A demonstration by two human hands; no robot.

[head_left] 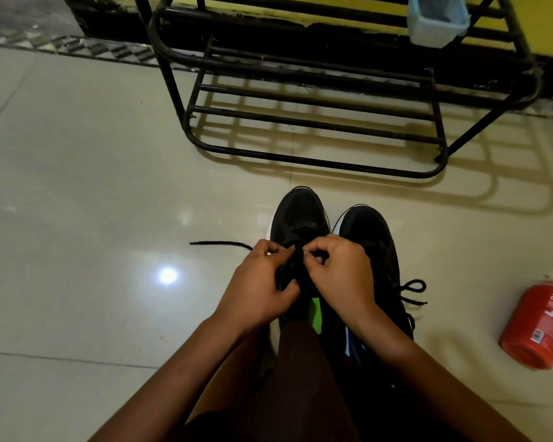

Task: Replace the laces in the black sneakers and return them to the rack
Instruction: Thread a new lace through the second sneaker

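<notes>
Two black sneakers stand side by side on the tiled floor, toes pointing away from me. Over the left sneaker, my left hand and my right hand meet at the eyelets, and both pinch a black lace. One end of that lace trails left across the floor. The right sneaker is laced, with a bow lying at its right side. My hands hide the left sneaker's tongue and eyelets. A green insole shows below my hands.
A black metal shoe rack stands just beyond the sneakers, its lower bars bare. A pale plastic cup hangs on the rack's upper right. A red bottle lies on the floor at the right. My knee fills the bottom centre.
</notes>
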